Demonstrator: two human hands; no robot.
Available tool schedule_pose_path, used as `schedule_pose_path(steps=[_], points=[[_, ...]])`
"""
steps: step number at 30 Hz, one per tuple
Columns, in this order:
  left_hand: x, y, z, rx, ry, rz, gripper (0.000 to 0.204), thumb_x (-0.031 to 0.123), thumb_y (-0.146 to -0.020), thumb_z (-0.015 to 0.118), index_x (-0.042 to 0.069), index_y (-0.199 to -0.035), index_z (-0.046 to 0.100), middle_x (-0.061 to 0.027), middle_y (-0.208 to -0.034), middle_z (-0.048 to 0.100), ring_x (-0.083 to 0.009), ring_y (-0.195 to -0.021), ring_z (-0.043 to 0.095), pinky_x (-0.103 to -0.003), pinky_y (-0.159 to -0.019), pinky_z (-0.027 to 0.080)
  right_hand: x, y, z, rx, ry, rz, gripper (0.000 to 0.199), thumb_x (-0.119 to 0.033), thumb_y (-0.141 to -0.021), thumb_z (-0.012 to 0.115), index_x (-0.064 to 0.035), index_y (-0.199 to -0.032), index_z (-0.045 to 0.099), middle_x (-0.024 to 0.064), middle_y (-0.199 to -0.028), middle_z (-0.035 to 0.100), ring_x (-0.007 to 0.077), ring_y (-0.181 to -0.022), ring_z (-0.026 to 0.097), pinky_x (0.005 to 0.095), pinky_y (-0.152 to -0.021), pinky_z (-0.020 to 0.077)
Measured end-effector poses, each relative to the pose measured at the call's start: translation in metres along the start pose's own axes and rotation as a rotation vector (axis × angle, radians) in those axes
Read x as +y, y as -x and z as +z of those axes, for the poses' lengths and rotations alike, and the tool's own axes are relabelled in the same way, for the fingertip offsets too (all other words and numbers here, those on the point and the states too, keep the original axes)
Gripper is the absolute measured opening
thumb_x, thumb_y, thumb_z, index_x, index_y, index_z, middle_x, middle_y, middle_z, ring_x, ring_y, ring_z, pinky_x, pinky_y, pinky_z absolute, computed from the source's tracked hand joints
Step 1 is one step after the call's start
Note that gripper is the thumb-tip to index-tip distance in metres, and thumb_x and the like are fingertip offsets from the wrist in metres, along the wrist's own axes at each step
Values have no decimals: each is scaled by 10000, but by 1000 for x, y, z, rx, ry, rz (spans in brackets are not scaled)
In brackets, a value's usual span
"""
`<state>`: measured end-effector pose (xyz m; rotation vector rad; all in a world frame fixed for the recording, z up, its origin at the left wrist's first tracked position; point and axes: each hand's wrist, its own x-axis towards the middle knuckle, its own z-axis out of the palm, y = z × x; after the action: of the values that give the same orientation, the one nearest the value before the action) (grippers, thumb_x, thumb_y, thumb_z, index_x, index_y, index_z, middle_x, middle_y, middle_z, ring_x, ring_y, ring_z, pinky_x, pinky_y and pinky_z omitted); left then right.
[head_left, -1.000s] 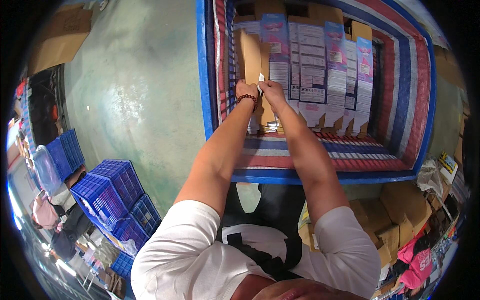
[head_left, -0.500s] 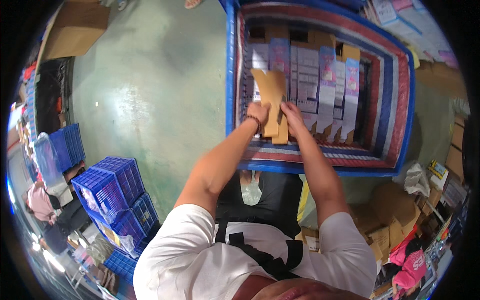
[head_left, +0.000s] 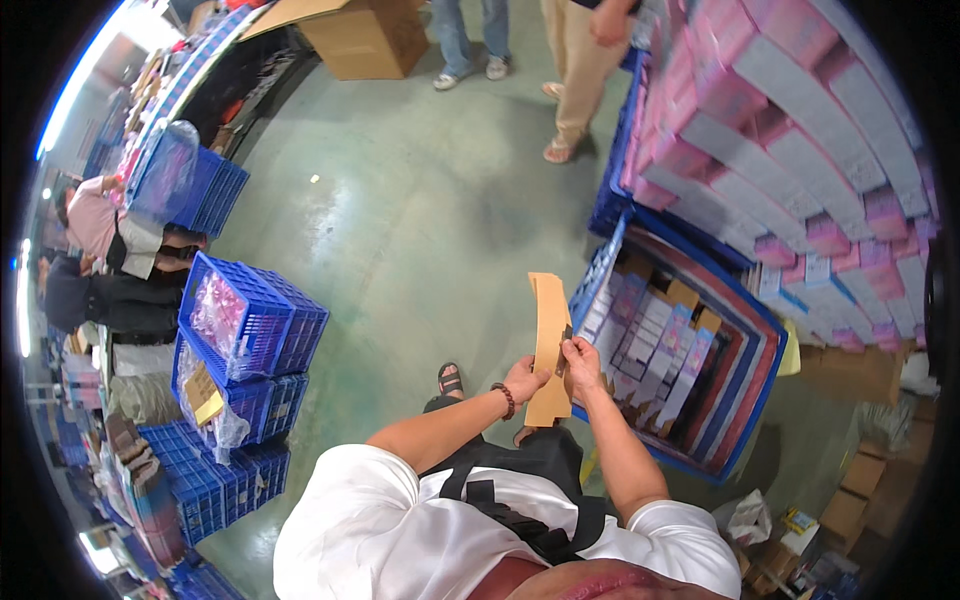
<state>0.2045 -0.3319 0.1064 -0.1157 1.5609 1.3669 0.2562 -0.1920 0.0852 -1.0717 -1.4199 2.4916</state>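
My left hand [head_left: 524, 381] is closed on the left edge of a few long tan cardboard strips [head_left: 549, 312], held together upright in front of my body. On their right side my right hand [head_left: 582, 368] is closed, with a slim dark tool [head_left: 566, 334] between its fingers and the cardboard. The tool's exact kind is hard to make out. Just right of my hands stands a large blue crate [head_left: 742, 437] lined with red, white and blue striped sheeting [head_left: 735, 330]. Packed inside are several flat white and purple printed cartons [head_left: 668, 345].
Stacked blue plastic baskets [head_left: 250, 330] stand left. Tall stacks of pink and white boxes [head_left: 800, 130] rise at far right. Two people stand ahead, one in tan trousers [head_left: 578, 75]. A cardboard box [head_left: 365, 40] lies far off; a person in pink [head_left: 88, 213] is at left.
My view has turned left, and the striped-lined crate now sits to the right. The cardboard strips have moved from above the crate to over the floor, still in both hands.
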Motion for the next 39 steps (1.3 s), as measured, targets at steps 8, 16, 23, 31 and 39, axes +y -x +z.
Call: schedule_pose_path(steps=[8, 16, 23, 31, 39], points=[[171, 62, -224, -365, 784, 202, 517, 350, -947, 449, 92, -1373, 309, -105, -1328, 439, -240, -1197, 441, -447, -979, 393, -89, -23, 237, -533, 363, 30, 154, -180, -905, 580, -38, -963, 585, -6, -832, 591, 82, -725, 540, 244, -651, 464], [255, 76, -373, -267, 1000, 547, 489, 242, -932, 473, 85, -1357, 289, -162, -1265, 459, -322, -1110, 505, -503, -970, 412, -128, -70, 406, -602, 181, 214, 149, -208, -917, 565, -64, -882, 543, 15, -844, 586, 104, -665, 550, 256, -580, 461], [329, 63, -549, -74, 1185, 658, 367, 197, -915, 464, 90, -1262, 411, -96, -1063, 539, -286, -975, 548, -536, -937, 422, -190, -209, 498, -234, 122, 49, 197, -274, -896, 592, -79, -889, 572, 21, -658, 554, 145, -546, 535, 283, -495, 442], [368, 100, -737, 338, 1276, 922, 314, 157, -909, 473, 127, -1221, 443, -68, -1010, 564, -271, -985, 546, -562, -960, 387, -276, -371, 720, -349, 261, -6, 185, -142, -910, 538, -67, -1079, 538, 13, -749, 553, 135, -621, 542, 272, -556, 450], [377, 94, -916, 702, 1466, 1004, 317, 209, -951, 385, 178, -1264, 424, -84, -1094, 552, -301, -1087, 512, -582, -995, 334, -319, -523, 932, -456, 349, -187, 220, -150, -875, 609, -51, -1071, 592, -7, -768, 614, 84, -615, 548, 226, -526, 413]])
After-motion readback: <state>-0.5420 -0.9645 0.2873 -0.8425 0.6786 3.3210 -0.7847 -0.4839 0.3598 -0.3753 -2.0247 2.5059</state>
